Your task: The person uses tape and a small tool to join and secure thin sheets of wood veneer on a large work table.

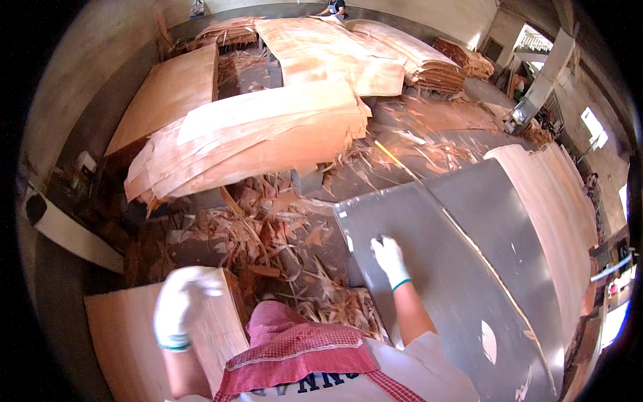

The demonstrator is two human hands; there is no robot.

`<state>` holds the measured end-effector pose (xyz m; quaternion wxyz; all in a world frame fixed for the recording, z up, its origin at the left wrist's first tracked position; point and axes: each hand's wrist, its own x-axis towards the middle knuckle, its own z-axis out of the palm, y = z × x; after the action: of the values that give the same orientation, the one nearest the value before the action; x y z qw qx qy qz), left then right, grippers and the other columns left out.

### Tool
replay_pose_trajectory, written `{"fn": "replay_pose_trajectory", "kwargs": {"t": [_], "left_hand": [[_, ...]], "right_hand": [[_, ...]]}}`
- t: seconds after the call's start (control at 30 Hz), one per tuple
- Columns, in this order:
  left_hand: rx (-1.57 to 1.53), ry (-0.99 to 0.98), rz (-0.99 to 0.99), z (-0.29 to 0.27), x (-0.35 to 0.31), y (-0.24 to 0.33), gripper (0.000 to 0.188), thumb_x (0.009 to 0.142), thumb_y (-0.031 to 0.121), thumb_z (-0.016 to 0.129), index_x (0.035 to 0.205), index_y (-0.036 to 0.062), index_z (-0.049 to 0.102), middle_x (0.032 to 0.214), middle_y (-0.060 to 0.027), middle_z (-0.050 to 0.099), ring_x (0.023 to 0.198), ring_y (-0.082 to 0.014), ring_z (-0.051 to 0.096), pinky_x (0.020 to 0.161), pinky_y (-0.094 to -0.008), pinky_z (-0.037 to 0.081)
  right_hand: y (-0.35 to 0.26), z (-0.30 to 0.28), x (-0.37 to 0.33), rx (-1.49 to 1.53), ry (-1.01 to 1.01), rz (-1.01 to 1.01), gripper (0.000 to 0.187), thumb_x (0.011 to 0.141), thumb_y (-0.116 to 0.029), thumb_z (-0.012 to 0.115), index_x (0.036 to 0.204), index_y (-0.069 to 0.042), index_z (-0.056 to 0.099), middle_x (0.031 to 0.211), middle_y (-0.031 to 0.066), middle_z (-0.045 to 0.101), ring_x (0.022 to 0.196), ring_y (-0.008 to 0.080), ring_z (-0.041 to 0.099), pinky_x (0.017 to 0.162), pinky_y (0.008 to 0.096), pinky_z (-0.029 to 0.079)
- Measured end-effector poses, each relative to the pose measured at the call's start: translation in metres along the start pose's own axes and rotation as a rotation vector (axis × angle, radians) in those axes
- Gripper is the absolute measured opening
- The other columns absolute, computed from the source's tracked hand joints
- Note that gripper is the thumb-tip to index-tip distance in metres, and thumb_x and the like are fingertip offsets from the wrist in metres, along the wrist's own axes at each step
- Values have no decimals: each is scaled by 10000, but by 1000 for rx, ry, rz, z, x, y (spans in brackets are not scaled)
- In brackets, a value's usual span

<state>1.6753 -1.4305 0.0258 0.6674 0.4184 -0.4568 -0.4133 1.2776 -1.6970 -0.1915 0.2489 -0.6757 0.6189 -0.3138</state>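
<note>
My left hand, in a white knit glove with a green cuff, is raised above a stack of pale wood veneer; motion smears its fingers. My right hand, gloved the same way, is over the left part of a dark grey tabletop. Its fingers are curled closed, and a small dark thing, too small to name, shows at their tips. A long thin stick with a yellow far end runs across the tabletop, to the right of my right hand. A leaf-shaped veneer scrap lies near the table's front.
Veneer scraps litter the floor ahead. Beyond them stands a sagging veneer pile, with another veneer stack farther back. Pale veneer sheets line the table's right side. A person stands at the far end.
</note>
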Motion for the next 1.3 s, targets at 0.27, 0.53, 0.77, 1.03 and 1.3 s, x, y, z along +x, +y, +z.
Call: {"fn": "replay_pose_trajectory", "kwargs": {"t": [0.27, 0.53, 0.77, 1.03, 1.3], "left_hand": [[917, 355, 1006, -60, 257, 94, 525, 886, 413, 596, 1202, -4, 549, 1060, -192, 621, 909, -312, 608, 790, -412, 517], [1117, -672, 889, 87, 579, -125, 393, 884, 277, 627, 1155, -4, 586, 1105, -180, 626, 963, -325, 609, 876, -411, 506], [630, -1405, 681, 267, 652, -329, 385, 831, 253, 629, 1146, 39, 572, 1188, -162, 592, 1104, -368, 559, 932, -440, 456], [888, -1820, 604, 367, 681, -524, 790, 759, 395, 708, 1342, -34, 393, 1151, -246, 574, 1061, -387, 580, 901, -456, 464], [747, -2443, -166, 436, 718, -596, 455, 834, 365, 650, 999, -59, 637, 729, -139, 649, 644, -209, 654, 585, -345, 526]], "right_hand": [[49, 29, 123, -493, 268, 400, 379, 892, -358, 568, 966, 4, 649, 1114, 286, 592, 990, 417, 607, 849, 483, 501], [39, 68, 122, -686, 523, 898, 325, 869, -303, 605, 1061, -48, 546, 1280, 164, 488, 1033, 345, 584, 793, 487, 514], [34, 77, 141, -719, 547, 1014, 339, 844, -306, 618, 1080, -72, 551, 1172, 141, 545, 1018, 355, 573, 827, 481, 491], [37, 76, 156, -722, 587, 1005, 303, 877, -305, 595, 999, -29, 584, 1233, 146, 543, 1074, 362, 551, 879, 474, 466], [6, 47, 207, -369, 503, 1412, 345, 792, -150, 623, 1135, -176, 646, 1318, 127, 449, 990, 359, 615, 854, 462, 522]]}}
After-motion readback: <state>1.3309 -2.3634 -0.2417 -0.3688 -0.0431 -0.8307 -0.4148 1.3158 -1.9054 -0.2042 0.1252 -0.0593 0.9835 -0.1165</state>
